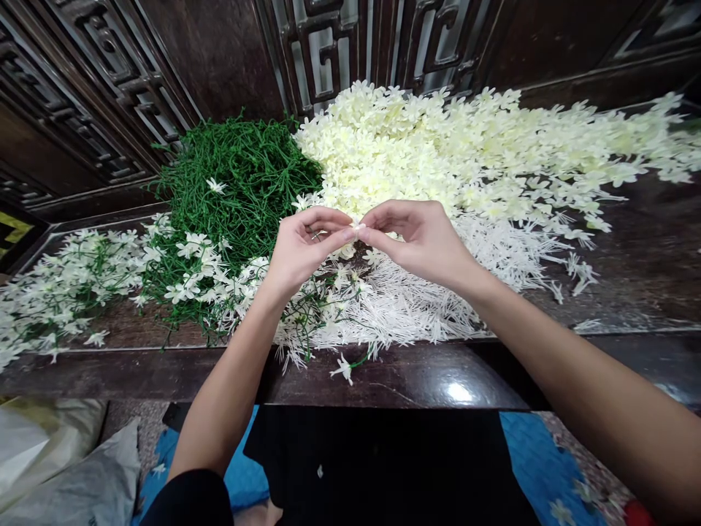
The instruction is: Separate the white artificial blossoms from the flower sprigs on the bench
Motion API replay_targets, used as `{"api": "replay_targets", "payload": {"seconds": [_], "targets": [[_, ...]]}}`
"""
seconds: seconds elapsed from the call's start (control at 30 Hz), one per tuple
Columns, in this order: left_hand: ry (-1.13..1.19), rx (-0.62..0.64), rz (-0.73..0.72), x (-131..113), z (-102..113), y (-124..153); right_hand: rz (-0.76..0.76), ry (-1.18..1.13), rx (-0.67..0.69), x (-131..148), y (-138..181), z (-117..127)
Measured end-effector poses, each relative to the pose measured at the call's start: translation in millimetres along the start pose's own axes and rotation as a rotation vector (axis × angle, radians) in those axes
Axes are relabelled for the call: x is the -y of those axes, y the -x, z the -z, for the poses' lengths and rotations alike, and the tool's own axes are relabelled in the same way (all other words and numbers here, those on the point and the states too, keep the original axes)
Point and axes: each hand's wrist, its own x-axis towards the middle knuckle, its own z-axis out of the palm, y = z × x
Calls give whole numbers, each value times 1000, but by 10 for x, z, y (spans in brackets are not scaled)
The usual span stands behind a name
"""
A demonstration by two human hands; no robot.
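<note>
Between both sets of fingertips is a small white artificial flower (357, 226), mostly covered by the fingers. My left hand (307, 245) pinches it from the left, thumb against forefinger. From the right, my right hand (419, 237) pinches the same piece. Right behind the hands rises a heap of pale yellow-white flower petals (394, 157). Below the hands spreads a pile of thin white stamen-like pieces (416, 307). Green plastic stems (241, 183) are heaped at the left, with one white flower lying on top.
Joined white flowers on green stems (82, 277) lie along the left of the dark wooden bench (646, 241). A single stemmed flower (343, 370) rests at its front edge. Behind stands a carved wooden panel (213, 51). Pale bags (49, 453) sit on the floor at lower left.
</note>
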Motion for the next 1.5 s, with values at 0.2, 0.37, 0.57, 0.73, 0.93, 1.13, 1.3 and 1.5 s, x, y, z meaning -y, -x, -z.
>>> {"api": "replay_targets", "payload": {"seconds": [0.2, 0.37, 0.57, 0.73, 0.93, 1.13, 1.3, 1.5], "targets": [[-7, -16, -25, 8, -1, -6, 3, 32, -34, 3, -1, -1], [-40, -1, -44, 6, 0, -10, -43, 4, -9, 2, 7, -7], [-54, 6, -42, 5, -19, -2, -21, 33, 47, -10, -7, 22], [-27, -27, -28, 1, -31, -3, -62, 84, -28, -35, -40, 59], [-63, 18, -42, -28, -29, 12, -222, -72, 28, -31, -56, 62], [-111, 57, -51, -30, -37, 12, -249, -328, 88, -52, -71, 71], [-154, 21, 9, 35, -29, -8, -230, -334, 85, -49, -75, 92], [-206, 23, 7, 64, -29, -8, -212, -284, 72, -22, -68, 124]]}}
